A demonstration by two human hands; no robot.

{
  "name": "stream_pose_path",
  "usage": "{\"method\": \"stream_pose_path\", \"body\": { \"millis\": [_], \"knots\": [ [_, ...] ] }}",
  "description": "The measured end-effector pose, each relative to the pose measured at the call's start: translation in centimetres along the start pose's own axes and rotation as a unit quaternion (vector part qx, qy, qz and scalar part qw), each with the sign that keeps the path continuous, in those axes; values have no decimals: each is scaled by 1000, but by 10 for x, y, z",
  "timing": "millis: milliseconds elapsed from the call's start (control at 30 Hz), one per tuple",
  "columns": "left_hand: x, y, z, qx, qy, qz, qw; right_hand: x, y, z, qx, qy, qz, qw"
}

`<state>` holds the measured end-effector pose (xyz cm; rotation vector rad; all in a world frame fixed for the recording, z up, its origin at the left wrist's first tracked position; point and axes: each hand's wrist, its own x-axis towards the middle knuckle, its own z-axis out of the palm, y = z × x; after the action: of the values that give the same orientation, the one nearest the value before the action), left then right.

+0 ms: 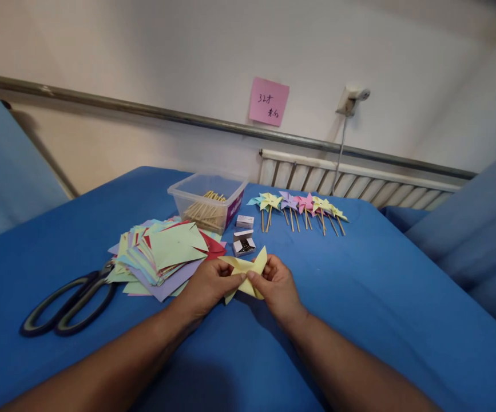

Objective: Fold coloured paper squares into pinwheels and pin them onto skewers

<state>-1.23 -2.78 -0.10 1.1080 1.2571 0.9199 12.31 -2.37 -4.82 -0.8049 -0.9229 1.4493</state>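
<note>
Between my two hands is a yellow paper pinwheel (pixel 251 268), its corners folded in toward the middle, with no stick visible on it. My left hand (pixel 209 286) pinches it from the left and my right hand (pixel 277 286) from the right. Both thumbs press together at its centre, which they hide. Just beyond it sits an opened small box (pixel 244 243) with dark pins inside, and behind that another small white box (pixel 245 221). A pile of cut coloured paper sheets (pixel 174 246) lies to the left of my hands.
Large dark-handled scissors (pixel 71 303) lie at the left, their blades under the paper. A clear plastic tub (pixel 183 197) holds several wooden sticks (pixel 208 210). Several finished pinwheels (pixel 289 201) on sticks lie in a row at the back right of the blue-covered table (pixel 359 297).
</note>
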Motion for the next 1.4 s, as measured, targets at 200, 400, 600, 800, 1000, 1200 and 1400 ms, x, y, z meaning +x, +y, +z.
{"method": "stream_pose_path", "body": {
  "millis": [200, 400, 600, 800, 1000, 1200, 1400],
  "knots": [
    [2, -2, 0, -32, -36, 8, 999, 1, 1, 1, 4, -1, 3, 1000],
    [6, -7, -5, 15, -22, 13, 1000, 2, 3, 2, -22, 1, 6, 1000],
    [3, -4, -6, 12, -10, -7, 1000, 2, 4, 3, -32, -8, 6, 999],
    [6, -7, -8, 11, -26, -23, 999, 2, 4, 3, -23, -17, 5, 1000],
    [5, -7, -9, 15, -39, -8, 999, 3, 6, 3, -36, -27, 3, 999],
    [5, -5, -9, -27, -14, -8, 1000, 6, 5, -3, -99, -16, -9, 995],
    [13, -1, -21, -153, 44, 12, 987, 31, 5, -8, -364, 68, -181, 911]
  ]
}}
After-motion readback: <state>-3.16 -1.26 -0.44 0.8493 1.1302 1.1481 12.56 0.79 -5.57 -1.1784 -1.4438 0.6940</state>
